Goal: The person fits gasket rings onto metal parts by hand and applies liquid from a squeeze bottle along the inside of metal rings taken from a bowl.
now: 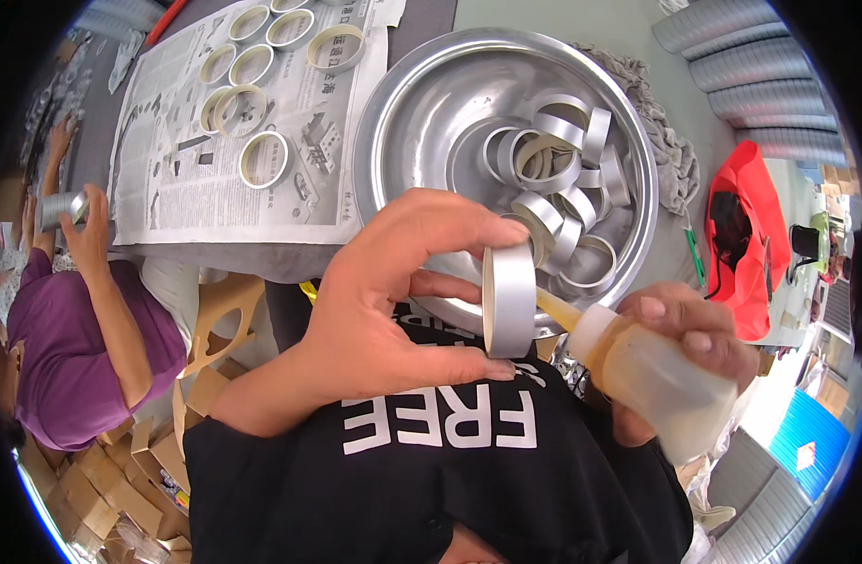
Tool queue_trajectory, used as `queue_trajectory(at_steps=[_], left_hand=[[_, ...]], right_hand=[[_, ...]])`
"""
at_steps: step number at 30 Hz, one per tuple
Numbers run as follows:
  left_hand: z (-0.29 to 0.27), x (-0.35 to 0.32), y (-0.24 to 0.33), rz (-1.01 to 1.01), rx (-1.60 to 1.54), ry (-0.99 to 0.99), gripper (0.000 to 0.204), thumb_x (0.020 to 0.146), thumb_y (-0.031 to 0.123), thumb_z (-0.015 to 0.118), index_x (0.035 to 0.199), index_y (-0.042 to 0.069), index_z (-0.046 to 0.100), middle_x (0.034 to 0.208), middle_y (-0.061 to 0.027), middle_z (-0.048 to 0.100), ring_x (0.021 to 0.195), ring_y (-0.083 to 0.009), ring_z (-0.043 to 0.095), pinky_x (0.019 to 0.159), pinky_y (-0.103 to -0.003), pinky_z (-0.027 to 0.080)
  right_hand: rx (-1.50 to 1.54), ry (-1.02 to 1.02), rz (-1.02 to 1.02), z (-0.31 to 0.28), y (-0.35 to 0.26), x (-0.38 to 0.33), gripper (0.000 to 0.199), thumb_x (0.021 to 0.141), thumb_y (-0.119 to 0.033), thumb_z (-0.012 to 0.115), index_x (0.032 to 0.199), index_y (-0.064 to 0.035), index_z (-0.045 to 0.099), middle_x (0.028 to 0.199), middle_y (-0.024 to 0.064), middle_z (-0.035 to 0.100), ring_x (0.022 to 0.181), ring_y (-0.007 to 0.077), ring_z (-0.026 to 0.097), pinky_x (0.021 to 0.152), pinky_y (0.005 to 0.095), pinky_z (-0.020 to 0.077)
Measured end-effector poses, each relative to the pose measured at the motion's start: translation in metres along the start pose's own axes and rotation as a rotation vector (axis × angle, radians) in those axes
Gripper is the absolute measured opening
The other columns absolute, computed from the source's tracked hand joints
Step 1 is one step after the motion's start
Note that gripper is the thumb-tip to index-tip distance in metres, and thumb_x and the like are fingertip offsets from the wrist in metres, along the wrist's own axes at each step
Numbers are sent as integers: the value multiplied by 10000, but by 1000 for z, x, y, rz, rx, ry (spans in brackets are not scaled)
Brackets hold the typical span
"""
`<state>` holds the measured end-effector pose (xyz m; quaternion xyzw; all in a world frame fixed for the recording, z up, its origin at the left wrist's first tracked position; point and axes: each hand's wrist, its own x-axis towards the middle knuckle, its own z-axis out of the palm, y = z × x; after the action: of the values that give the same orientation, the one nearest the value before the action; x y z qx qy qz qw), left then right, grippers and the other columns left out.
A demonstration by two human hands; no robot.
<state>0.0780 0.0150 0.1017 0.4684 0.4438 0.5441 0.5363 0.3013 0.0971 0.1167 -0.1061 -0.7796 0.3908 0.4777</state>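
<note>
Between the thumb and fingers of my left hand (pixel 384 291) a silver metal ring (pixel 510 303) is held on edge, in front of my chest. My right hand (pixel 684 329) grips a translucent squeeze bottle (pixel 661 385) with a white collar and a yellowish nozzle. The nozzle points left at the ring's right side; whether its tip touches the ring is hidden. Just beyond my hands stands a wide, shiny metal basin (pixel 421 103). Several loose silver rings (pixel 558 169) lie heaped in its right half.
On the left, newspaper (pixel 191 193) covers the table, with several rings (pixel 264 159) standing on it. A person in a purple top (pixel 93 348) works at far left, holding a metallic cylinder. A crumpled grey cloth (pixel 670 150) and red bag (pixel 755 244) lie right. Stacked silver cylinders (pixel 755 75) stand behind.
</note>
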Motion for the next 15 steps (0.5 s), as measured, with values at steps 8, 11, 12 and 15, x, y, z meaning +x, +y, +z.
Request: queue_trajectory(at_steps=[8, 11, 12, 15], left_hand=[[-3, 6, 1, 396, 448, -66, 426, 611, -14, 763, 1018, 35, 644, 1115, -123, 524, 1025, -250, 556, 808, -324, 495], [-3, 8, -8, 591, 508, -86, 343, 637, -33, 731, 966, 37, 665, 1121, -121, 529, 1012, -268, 561, 812, -330, 495], [-2, 8, -4, 596, 532, -107, 326, 643, -43, 719, 955, 39, 669, 1121, -122, 529, 1013, -275, 560, 809, -332, 494], [-2, 8, -5, 648, 581, -132, 304, 647, -42, 711, 937, 41, 674, 1119, -125, 527, 1009, -281, 559, 809, -337, 491]], right_hand=[[192, 456, 391, 15, 11, 15, 623, 642, -373, 752, 996, 20, 424, 832, 112, 524, 684, 236, 597, 589, 310, 504], [187, 406, 509, 10, 15, 19, 560, 689, -409, 670, 976, 18, 448, 782, 111, 523, 650, 221, 589, 574, 312, 499], [255, 425, 580, 9, 17, 18, 543, 708, -420, 643, 970, 18, 455, 775, 116, 529, 643, 216, 587, 552, 301, 492], [320, 457, 724, 15, 15, 21, 512, 775, -432, 547, 990, 24, 457, 802, 129, 536, 610, 179, 556, 507, 263, 456]])
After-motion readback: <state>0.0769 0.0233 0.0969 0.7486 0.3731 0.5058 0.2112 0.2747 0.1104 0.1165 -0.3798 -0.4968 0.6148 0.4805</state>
